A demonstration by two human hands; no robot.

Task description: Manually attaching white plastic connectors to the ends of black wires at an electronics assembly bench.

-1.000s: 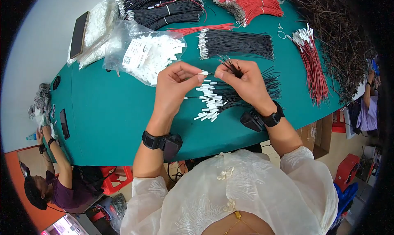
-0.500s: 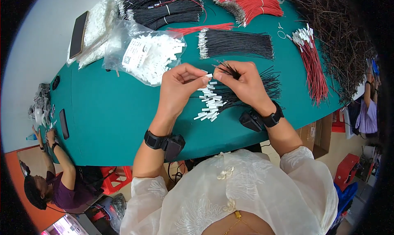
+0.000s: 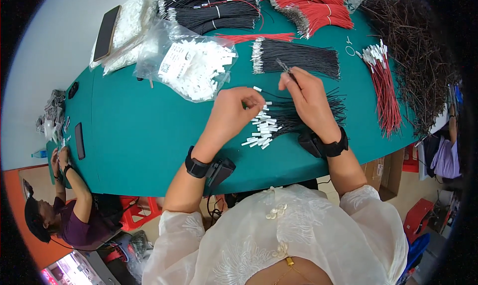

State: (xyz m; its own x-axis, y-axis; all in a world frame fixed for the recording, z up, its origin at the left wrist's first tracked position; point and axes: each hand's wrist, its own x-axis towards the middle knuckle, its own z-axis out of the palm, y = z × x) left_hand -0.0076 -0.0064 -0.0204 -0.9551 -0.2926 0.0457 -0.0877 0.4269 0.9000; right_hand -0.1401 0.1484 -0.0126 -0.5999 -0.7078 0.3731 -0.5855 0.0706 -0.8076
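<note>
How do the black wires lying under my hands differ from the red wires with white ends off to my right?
The black wires are black and fan out sideways under the right hand; the red wires run away from you, untouched. The black wires' white ends lie at their left; the red wires' white ends sit at the far tip. Both lie on the green table.

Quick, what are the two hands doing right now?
Left hand: fingers pinched shut on a small white plug.
Right hand: shut on a thin black wire.
</note>
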